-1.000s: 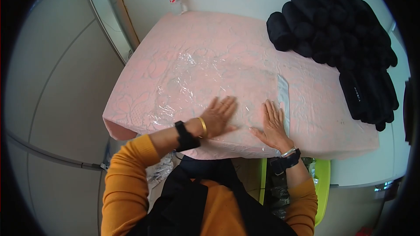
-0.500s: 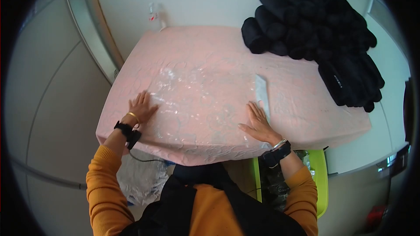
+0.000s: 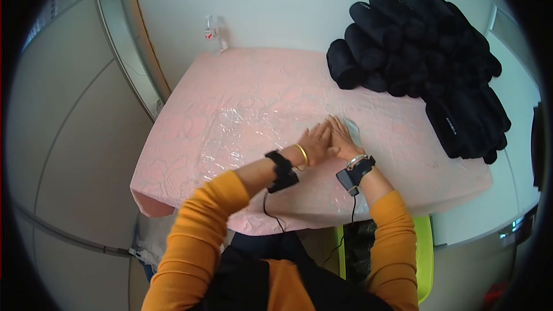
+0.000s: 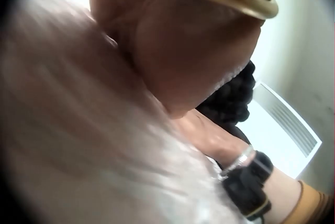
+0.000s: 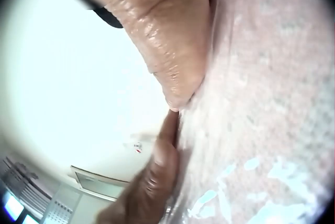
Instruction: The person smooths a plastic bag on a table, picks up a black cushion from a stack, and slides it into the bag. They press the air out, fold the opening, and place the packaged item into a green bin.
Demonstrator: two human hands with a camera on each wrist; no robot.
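A clear plastic bag (image 3: 242, 138) lies flat and shiny on the pink patterned cloth (image 3: 173, 155), with a whitish strip (image 3: 351, 129) along its right side. My left hand (image 3: 315, 146) rests on the plastic with its fingers extended, its fingertips right at my right hand (image 3: 344, 140). The right hand presses flat near the strip, fingers pointing away from me and partly covering it. From the left wrist, the left palm (image 4: 183, 51) shows low against the plastic. In the right wrist view, the heel of the right hand (image 5: 172, 40) sits on the glossy sheet.
A heap of black rolled bundles (image 3: 415, 46) is piled at the back right. A clear bottle (image 3: 211, 29) stands at the back left by the wall. Below the table's front edge is a lime-green bin (image 3: 424, 253) with dark packages. Cables (image 3: 268, 207) hang from both wrist cameras.
The left hand swept from beside the right hand out to the bag's left side, then back to the right against the right hand. The right hand stayed near the strip, moving slightly farther from me.
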